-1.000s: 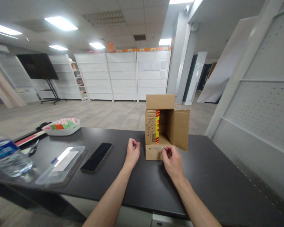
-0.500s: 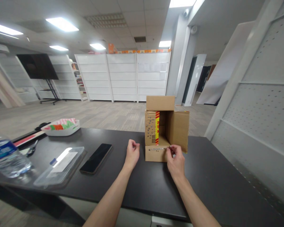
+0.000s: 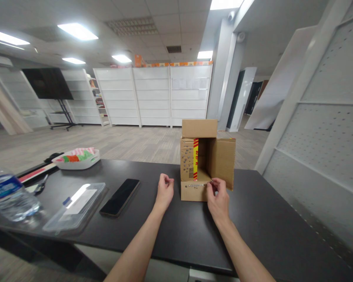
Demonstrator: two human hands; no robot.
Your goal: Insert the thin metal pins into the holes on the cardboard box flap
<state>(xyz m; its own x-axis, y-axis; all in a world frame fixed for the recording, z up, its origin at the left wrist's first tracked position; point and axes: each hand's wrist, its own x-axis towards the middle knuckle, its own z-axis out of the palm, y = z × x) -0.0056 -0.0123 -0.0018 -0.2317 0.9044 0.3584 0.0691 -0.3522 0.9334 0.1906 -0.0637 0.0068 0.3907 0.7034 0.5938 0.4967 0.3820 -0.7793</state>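
Note:
An opened cardboard box point(image 3: 204, 192) stands on the dark table, its side flap swung out to the right and its top flap raised. A row of small shiny round pieces point(image 3: 195, 185) runs along its front flap, and more small round dots mark its left flap beside a yellow and red tape strip point(image 3: 195, 156). My right hand point(image 3: 218, 197) is at the right end of that row, thumb and fingers pinched around something too small to name. To the left of the box, my left hand point(image 3: 165, 190) is closed, fingers curled; whatever it may hold is hidden.
Left of my arms lie a black phone point(image 3: 120, 197) and a clear plastic case point(image 3: 76, 207). A water bottle point(image 3: 10, 192) stands at the left edge. Behind are scissors point(image 3: 41, 185) and a white basket point(image 3: 78, 163) with coloured packets. A perforated panel point(image 3: 326, 156) rises at right.
The fingers of my right hand have shifted slightly at the end of the row. My left hand and the box have stayed in place.

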